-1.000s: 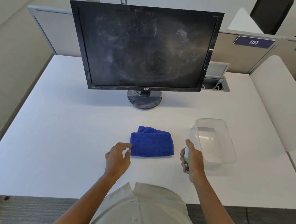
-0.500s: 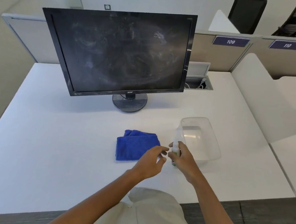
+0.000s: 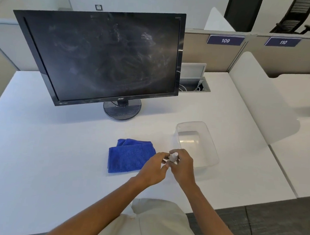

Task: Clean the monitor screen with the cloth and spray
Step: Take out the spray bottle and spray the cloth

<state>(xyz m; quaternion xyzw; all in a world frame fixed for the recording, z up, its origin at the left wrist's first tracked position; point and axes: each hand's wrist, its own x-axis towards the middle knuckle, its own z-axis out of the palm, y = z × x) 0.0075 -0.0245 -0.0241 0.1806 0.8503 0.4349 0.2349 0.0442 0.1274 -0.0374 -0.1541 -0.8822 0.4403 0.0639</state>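
A black monitor (image 3: 107, 60) stands at the back of the white desk (image 3: 48, 156), its dark screen covered in smudges and streaks. A folded blue cloth (image 3: 130, 155) lies flat on the desk in front of it. Just right of the cloth, my right hand (image 3: 183, 166) grips a small spray bottle (image 3: 173, 157), with only its pale top showing. My left hand (image 3: 154, 169) has come across and its fingertips pinch the bottle's top.
A clear plastic tub (image 3: 196, 143) sits just behind my right hand. A cable hatch (image 3: 194, 85) is set in the desk right of the monitor. White dividers (image 3: 260, 98) border the desk on the right, with office chairs beyond the partition.
My left hand moved from beside the cloth across to the spray bottle and now touches its top. My right hand kept hold of the bottle. The view shifted rightward.
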